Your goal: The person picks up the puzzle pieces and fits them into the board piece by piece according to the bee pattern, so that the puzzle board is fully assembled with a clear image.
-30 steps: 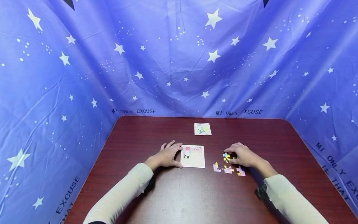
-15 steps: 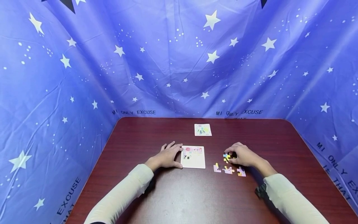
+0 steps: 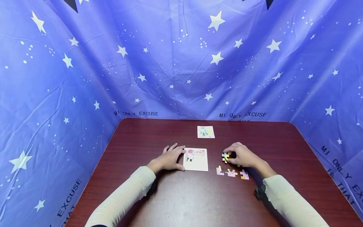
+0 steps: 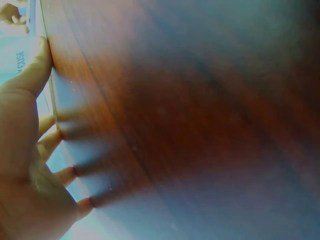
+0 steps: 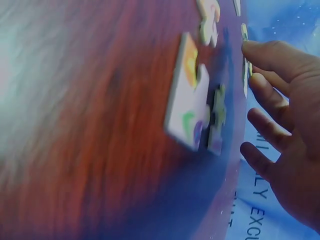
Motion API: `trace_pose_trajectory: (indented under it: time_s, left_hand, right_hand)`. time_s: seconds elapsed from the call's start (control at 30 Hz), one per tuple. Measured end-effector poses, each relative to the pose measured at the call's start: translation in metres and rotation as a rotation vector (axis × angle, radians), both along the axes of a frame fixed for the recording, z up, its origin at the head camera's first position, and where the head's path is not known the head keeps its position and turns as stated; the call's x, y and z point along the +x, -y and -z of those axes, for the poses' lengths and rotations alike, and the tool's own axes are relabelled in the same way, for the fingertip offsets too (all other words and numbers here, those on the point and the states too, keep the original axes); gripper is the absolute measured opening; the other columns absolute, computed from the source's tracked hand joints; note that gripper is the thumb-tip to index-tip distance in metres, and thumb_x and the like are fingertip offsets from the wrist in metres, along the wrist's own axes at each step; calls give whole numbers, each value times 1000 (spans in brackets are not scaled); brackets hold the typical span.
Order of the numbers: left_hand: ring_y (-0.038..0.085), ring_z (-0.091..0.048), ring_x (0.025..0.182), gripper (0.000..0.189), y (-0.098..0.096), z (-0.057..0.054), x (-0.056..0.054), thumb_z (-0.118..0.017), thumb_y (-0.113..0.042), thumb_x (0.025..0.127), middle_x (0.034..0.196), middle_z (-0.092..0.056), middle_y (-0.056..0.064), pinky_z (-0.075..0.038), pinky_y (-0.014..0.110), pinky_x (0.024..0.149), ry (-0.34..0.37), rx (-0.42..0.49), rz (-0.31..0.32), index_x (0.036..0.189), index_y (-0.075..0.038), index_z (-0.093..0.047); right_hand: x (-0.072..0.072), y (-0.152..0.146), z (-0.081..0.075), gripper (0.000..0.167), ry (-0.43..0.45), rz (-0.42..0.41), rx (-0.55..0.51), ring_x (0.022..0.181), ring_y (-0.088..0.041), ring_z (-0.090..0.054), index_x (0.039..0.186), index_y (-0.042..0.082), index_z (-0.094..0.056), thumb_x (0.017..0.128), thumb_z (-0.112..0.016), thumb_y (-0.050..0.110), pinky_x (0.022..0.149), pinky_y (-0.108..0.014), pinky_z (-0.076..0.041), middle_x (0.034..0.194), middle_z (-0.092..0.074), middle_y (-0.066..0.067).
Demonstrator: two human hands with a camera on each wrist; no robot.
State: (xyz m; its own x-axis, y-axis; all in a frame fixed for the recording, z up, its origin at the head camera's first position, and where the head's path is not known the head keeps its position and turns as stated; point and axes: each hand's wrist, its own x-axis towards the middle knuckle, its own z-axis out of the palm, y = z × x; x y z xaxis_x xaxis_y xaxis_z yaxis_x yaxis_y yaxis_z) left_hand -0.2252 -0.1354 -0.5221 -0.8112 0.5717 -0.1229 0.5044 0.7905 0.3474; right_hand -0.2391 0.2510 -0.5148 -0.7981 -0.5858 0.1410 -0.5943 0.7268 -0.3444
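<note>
One puzzle piece [image 3: 225,156] now lifted by right hand [image 3: 240,156].

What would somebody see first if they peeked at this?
Probably the big blue cloth with white stars that wraps all round the back and sides of the dark red table. Next come the two hands in the middle: the left hand rests at the left edge of a puzzle board, and the right hand pinches a colourful puzzle piece above three loose pieces.
</note>
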Motion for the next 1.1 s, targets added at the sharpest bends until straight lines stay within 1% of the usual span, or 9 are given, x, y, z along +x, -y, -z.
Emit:
trace_pose_trajectory:
  time_s: [0.23, 0.5, 0.6, 0.73, 0.93, 1.1]
  left_hand:
    - [39, -21, 156, 86, -1, -1, 0, -78, -61, 79, 166, -35, 0, -20, 69, 118, 4, -1, 1, 148, -19, -49]
    - [38, -21, 156, 86, -1, 0, 0, -78, -62, 79, 166, -35, 1, -20, 69, 118, 2, -7, 0, 148, -19, -49]
    - [38, -21, 156, 86, -1, 0, 0, -78, -62, 79, 166, -35, 1, -20, 69, 118, 5, -6, 0, 148, -19, -49]
    - [38, -21, 156, 86, -1, -1, 1, -78, -62, 79, 166, -35, 1, -20, 69, 118, 4, -6, -2, 147, -19, -50]
    - [38, -21, 156, 86, -1, -1, 1, -78, -61, 79, 166, -35, 1, -20, 69, 118, 0, -3, 1, 147, -19, -50]
    - [38, -22, 156, 86, -1, -1, 1, -78, -61, 79, 166, -35, 1, -20, 69, 118, 2, -3, 0, 148, -19, -49]
  right_hand:
    - [-2, 16, -1, 34, -10, -28, -27, 104, -23, -60, 110, 13, -77, 78, -83, 20, 93, -46, -48, 91, -66, 9]
    - [-5, 33, 2, 33, 26, -40, -43, 104, -22, -58, 111, 14, -76, 79, -83, 20, 93, -44, -47, 90, -65, 9]
    - [-6, 42, 2, 33, 23, -54, -55, 103, -22, -59, 110, 14, -76, 78, -83, 20, 92, -44, -48, 89, -65, 8]
    - [-7, 54, 2, 33, 0, -66, -54, 101, -22, -59, 109, 13, -77, 78, -83, 21, 90, -44, -47, 88, -66, 8]
    - [-7, 72, -2, 31, 7, -66, -46, 101, -23, -59, 107, 14, -77, 78, -82, 22, 88, -44, -46, 87, -66, 6]
    - [-7, 84, -3, 33, 6, -72, -47, 101, -21, -59, 109, 16, -77, 78, -82, 24, 87, -43, -45, 88, -65, 7]
